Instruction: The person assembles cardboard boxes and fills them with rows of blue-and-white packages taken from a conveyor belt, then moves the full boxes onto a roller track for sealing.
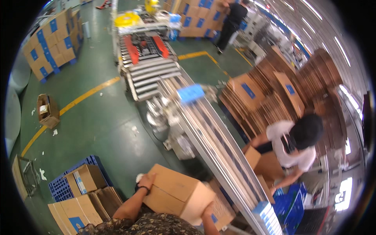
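A closed brown cardboard box (170,192) is between my hands in front of my body, tilted, at the lower middle. My left hand (146,182), with a dark band at the wrist, grips its left upper edge. On the other side, my right hand (208,211) holds the box's right end near its lower edge. Another piece of brown cardboard (222,209) shows partly behind my right hand; the held box hides the rest of it. To the right of the box runs a long narrow conveyor (219,143).
A blue pallet (62,188) with an open carton (91,177) and flat cardboard stacks (74,211) lies at lower left. Across the conveyor, a co-worker (291,147) handles a carton. A roller table (152,74) stands at the conveyor's far end. Flattened cartons (270,111) pile up at right.
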Motion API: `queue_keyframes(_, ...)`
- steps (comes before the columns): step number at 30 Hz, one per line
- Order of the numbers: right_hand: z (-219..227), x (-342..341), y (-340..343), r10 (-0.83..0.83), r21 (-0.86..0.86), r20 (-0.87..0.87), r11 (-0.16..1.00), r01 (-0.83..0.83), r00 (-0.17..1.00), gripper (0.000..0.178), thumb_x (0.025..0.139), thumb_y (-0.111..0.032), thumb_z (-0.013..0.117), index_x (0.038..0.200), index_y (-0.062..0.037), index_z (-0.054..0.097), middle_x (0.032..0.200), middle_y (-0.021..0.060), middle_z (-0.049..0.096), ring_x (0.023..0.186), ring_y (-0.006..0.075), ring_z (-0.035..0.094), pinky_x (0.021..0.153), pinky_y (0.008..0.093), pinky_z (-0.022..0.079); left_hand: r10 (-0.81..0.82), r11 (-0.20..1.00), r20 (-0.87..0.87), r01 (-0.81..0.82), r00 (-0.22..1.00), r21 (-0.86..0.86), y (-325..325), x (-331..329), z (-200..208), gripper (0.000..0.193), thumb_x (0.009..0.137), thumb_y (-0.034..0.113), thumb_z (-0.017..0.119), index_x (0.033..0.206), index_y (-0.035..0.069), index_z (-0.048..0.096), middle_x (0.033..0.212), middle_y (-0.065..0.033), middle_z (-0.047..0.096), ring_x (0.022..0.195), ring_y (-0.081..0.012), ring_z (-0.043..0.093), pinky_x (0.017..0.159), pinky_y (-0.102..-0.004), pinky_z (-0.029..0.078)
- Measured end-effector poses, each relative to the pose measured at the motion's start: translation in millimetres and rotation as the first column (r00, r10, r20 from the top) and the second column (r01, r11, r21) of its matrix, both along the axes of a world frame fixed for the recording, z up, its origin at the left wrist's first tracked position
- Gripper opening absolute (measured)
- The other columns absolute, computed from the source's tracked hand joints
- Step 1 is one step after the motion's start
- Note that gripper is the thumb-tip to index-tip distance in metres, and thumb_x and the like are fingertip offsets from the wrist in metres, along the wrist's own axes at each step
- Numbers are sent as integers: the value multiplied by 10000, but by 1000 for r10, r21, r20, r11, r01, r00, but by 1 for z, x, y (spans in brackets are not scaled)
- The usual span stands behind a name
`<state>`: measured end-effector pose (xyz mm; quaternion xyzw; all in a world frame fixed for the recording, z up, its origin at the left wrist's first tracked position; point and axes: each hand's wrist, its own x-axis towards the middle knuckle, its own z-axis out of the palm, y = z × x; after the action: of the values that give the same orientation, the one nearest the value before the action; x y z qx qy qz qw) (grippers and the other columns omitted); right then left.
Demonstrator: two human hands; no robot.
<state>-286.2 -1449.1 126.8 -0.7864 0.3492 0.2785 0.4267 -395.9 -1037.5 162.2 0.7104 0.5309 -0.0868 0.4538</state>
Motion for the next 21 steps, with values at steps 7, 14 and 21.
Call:
queue_keyframes(7, -18, 14, 418, 225, 481, -173, 869, -117, 959, 775, 979, -620, 343, 1431, 6, 411, 1426, 130, 492, 1298, 274, 464, 1079, 379, 365, 440, 869, -163, -373, 883, 326, 328, -96, 104, 820, 789, 756, 515, 1257, 87, 588, 1257, -176, 611, 1172, -374, 568, 959, -518, 440)
queue_keyframes(14, 39, 41, 711, 308, 674, -243, 736, -68, 920, 680, 992, -578, 347, 1360, -25, 492, 1346, 110, 564, 1219, 269, 537, 1016, 423, 429, 580, 706, -132, -415, 804, 573, 526, -84, 183, 785, 814, 706, 532, 1275, 73, 577, 1270, -165, 601, 1161, -363, 576, 957, -523, 440)
queue_keyframes(21, 71, 189, 870, 30, 836, -53, 547, 28, 998, 608, 1015, -549, 317, 1351, -80, 511, 1345, 83, 562, 1214, 244, 528, 1035, 343, 412, 427, 646, -16, -293, 904, 705, 699, 124, 187, 765, 789, 625, 653, 1270, 35, 573, 1242, -181, 613, 1098, -367, 604, 925, -493, 469)
